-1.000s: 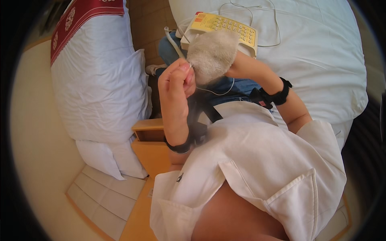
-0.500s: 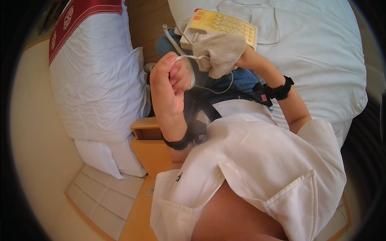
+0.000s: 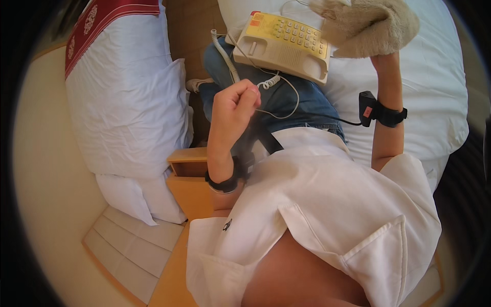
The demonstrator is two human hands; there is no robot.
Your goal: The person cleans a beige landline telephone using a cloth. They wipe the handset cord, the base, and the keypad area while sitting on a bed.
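My right hand [image 3: 381, 23] is inside a fluffy beige cleaning mitt [image 3: 365, 25], raised just beyond the far right corner of the cream telephone [image 3: 286, 46], so I cannot tell how its fingers are set. My left hand [image 3: 232, 105] is clenched into a loose fist on the near side of the telephone, pinching its thin cord [image 3: 279, 110]. The telephone lies on the white bed [image 3: 434, 87], its coiled cord [image 3: 225, 51] trailing off its left end towards the white pillow [image 3: 123, 112].

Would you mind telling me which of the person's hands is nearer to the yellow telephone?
The right. The right hand, inside a fluffy cloth mitt, sits just off the yellow telephone at its right end. The left hand is fisted lower down, near the coiled cord.
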